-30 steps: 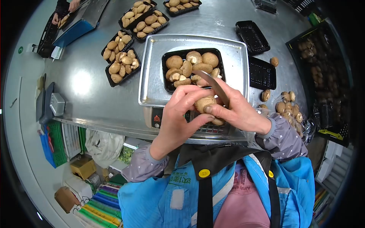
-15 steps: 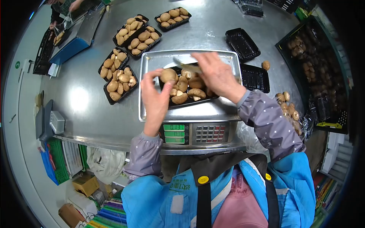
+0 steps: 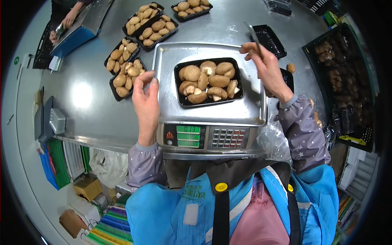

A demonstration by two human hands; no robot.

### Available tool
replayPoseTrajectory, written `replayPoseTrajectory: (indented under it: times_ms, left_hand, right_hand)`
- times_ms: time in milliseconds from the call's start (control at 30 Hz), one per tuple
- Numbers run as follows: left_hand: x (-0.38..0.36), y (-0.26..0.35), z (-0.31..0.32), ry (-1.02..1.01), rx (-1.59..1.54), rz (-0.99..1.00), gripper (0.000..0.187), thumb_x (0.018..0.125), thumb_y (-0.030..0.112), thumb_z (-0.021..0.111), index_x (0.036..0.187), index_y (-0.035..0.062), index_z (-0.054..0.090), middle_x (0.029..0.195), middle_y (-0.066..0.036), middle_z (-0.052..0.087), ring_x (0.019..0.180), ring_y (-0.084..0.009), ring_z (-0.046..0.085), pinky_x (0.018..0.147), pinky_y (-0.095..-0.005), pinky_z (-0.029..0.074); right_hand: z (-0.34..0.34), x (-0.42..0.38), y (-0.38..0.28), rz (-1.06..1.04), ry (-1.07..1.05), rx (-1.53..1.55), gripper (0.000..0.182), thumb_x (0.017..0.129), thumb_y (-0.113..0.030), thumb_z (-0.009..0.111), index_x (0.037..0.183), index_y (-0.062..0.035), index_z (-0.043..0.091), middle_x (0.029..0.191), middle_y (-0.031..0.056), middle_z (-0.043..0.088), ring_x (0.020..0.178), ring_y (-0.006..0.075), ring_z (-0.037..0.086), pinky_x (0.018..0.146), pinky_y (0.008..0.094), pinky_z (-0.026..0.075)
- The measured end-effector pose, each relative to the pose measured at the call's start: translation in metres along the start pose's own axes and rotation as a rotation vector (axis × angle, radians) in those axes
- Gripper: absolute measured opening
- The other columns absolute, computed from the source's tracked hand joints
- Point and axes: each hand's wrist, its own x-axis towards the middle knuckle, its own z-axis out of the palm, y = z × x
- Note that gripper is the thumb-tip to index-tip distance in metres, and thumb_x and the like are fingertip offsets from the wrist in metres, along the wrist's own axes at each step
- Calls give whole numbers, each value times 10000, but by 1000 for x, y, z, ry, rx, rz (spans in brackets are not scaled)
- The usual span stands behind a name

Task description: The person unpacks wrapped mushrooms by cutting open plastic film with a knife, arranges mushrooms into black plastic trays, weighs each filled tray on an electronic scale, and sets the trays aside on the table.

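Observation:
A black tray of mushrooms (image 3: 209, 81) rests on the metal pan of a weighing scale (image 3: 196, 114), whose green display is lit. To the left of that tray, at the pan's left edge, my left hand (image 3: 147, 104) is raised with fingers apart, holding nothing. On the other side, my right hand (image 3: 269, 73) is over the pan's right edge, its fingers round a knife (image 3: 254, 37) that points up and away. Neither hand touches the tray.
Filled mushroom trays (image 3: 158, 31) stand at the back left. Empty black trays (image 3: 267, 41), a loose mushroom (image 3: 291, 68) and a plastic bag (image 3: 274, 141) lie right. A dark crate (image 3: 339, 81) stands far right. Another person's hand (image 3: 70, 17) is at the upper left.
Both my hands have drawn apart, away from the mushrooms, left and right. The left hand has let go of a mushroom. The knife has moved right, and the whole tray is now uncovered.

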Motion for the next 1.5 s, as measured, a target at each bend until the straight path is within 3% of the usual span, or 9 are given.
replayPoseTrajectory:
  times_ms: [767, 800, 867, 900, 967, 1000, 1167, 1267, 1500]
  left_hand:
    - [-26, 20, -7, 0, -71, 6, 211, 890, 49, 485, 1083, -18, 540, 1035, -61, 553, 951, -126, 510, 853, -257, 405]
    - [-27, 19, -6, 12, -58, 9, 217, 885, 50, 487, 1083, -19, 543, 1044, -73, 556, 980, -138, 511, 879, -266, 400]
    - [-29, 25, -2, 15, -30, 5, 229, 870, 53, 496, 1078, -22, 553, 1090, -102, 559, 1022, -173, 518, 899, -284, 399]
    - [-29, 27, -1, -23, -32, -15, 246, 865, 50, 495, 1095, -20, 546, 1101, -102, 559, 1032, -181, 519, 899, -288, 400]
    - [-30, 27, 1, -31, -15, 12, 232, 920, 128, 487, 1112, 3, 527, 1111, -91, 543, 1039, -158, 514, 871, -279, 416]
    - [-28, 28, 2, -48, -50, -33, 219, 948, 163, 461, 1102, 21, 524, 1115, -85, 533, 1034, -149, 514, 862, -273, 421]
    - [-21, 40, 27, -112, -146, 5, 191, 963, 141, 430, 1103, 40, 512, 1114, -67, 536, 1021, -146, 523, 865, -283, 431]
    - [-20, 48, 48, -146, -114, 19, 191, 962, 139, 433, 1096, 29, 512, 1099, -82, 542, 1017, -151, 528, 873, -299, 452]
    - [-23, 57, 83, -252, -143, 13, 176, 959, 125, 430, 1087, 34, 511, 1100, -89, 544, 1012, -166, 540, 882, -310, 460]
  right_hand:
    - [-46, -104, -4, 169, 105, 145, 200, 879, -96, 525, 1042, 11, 568, 923, 63, 620, 878, 129, 569, 815, 271, 448]
    - [-50, -121, -16, 281, 55, 113, 225, 856, -90, 552, 1062, 0, 562, 924, 63, 623, 836, 116, 581, 773, 266, 460]
    - [-51, -163, 7, 154, -105, -92, 459, 748, -140, 680, 1165, -50, 512, 1047, 68, 590, 705, 110, 593, 603, 269, 477]
    - [-47, -182, 9, 121, -167, 109, 618, 708, -167, 720, 1252, -84, 439, 1185, 86, 518, 678, 128, 586, 593, 274, 481]
    - [-50, -215, 5, 195, -299, -109, 731, 701, -225, 734, 1313, -94, 357, 1297, 115, 426, 695, 252, 607, 652, 349, 504]
    - [-45, -231, 20, 2, -200, -239, 730, 718, -254, 721, 1324, -97, 345, 1231, 131, 483, 730, 317, 613, 673, 387, 505]
    - [-39, -278, 37, 141, -289, -269, 369, 826, -247, 611, 1121, -74, 472, 840, 157, 609, 729, 367, 598, 634, 431, 485]
    - [-52, -299, 41, 330, -238, -258, 265, 851, -248, 577, 1025, -70, 486, 755, 167, 588, 720, 368, 595, 620, 451, 471]
    - [-63, -450, 73, 770, 28, -296, 348, 852, -257, 566, 1136, -71, 488, 801, 209, 608, 747, 396, 589, 654, 449, 474]
